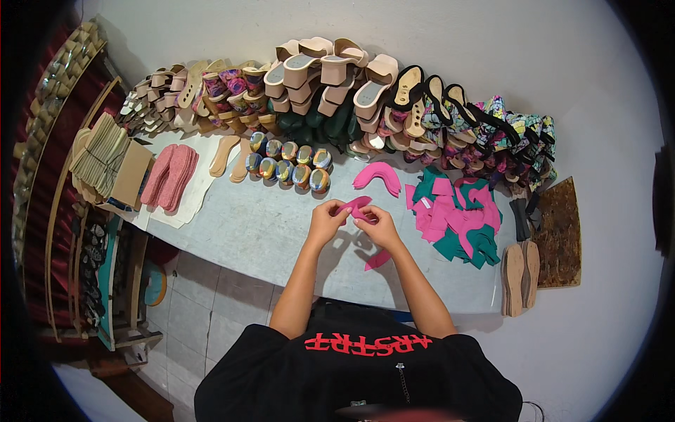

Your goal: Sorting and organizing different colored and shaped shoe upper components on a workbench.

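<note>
Pink strap piece [354, 206] pinched above the counter [267, 232] between left hand [325, 223] and right hand [380, 226], both grasping its ends, seemingly to fold it. Pink and teal cut pieces [457, 218] heaped just right.

A pale worktable [246, 232] stands against a plain white wall [534, 49]. Grey floor tiles [204, 309] lie below the worktable, wooden racks [119, 288] left of it.

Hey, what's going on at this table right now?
A person at a grey worktable holds a curved pink cut piece between both hands, left hand and right hand. Another pink piece lies below the hands. To the right sits a pile of pink and teal pieces. Finished sandals line the back wall.
</note>
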Action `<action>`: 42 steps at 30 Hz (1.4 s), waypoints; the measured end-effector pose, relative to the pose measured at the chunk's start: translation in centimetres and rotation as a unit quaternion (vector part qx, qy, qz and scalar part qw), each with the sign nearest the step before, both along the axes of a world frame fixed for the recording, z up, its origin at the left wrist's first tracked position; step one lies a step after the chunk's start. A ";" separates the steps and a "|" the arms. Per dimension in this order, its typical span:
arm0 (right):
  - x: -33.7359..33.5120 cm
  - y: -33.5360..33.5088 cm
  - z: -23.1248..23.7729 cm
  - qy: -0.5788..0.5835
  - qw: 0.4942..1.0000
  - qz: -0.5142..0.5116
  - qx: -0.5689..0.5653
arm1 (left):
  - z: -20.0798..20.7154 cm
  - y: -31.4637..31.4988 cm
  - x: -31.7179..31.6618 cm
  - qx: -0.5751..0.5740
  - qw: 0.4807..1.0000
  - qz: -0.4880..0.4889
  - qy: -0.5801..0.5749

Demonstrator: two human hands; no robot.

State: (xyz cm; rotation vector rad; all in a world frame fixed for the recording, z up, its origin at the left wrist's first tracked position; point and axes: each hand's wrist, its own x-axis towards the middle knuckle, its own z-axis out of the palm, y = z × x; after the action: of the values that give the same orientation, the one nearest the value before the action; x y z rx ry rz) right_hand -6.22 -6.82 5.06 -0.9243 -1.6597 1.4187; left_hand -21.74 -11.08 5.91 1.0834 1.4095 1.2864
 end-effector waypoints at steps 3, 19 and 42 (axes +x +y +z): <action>0.0 0.1 0.8 -0.034 0.996 0.020 -0.078 | 0.9 -0.4 0.8 0.062 0.992 0.028 0.104; -0.6 -0.1 1.0 0.066 0.992 -0.057 -0.095 | 0.2 -0.2 2.7 0.054 0.989 0.091 -0.106; -0.1 -1.5 2.3 -0.066 0.976 -0.157 0.136 | 1.4 -0.2 3.3 0.037 0.996 0.072 -0.034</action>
State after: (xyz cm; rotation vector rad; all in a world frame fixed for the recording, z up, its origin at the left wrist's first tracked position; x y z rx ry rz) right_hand -6.31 -8.35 7.38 -1.0828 -1.6641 0.9113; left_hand -18.44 -11.24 7.26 0.9922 1.4200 1.4744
